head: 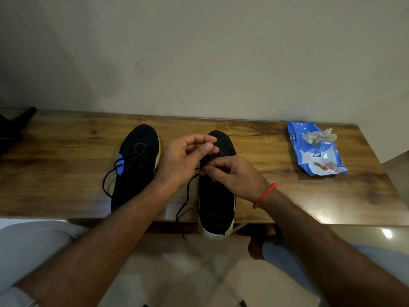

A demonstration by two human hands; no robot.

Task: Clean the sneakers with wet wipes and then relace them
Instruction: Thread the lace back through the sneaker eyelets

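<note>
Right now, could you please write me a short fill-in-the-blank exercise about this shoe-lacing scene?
1. Both hands work the black lace of the sneaker on the ____.
2. The wipes packet is mainly ____ in colour.
3. A ____ band circles the right wrist.
4. The heel of the right sneaker hangs over the table's ____ edge.

Missing words: right; blue; red; near
</note>
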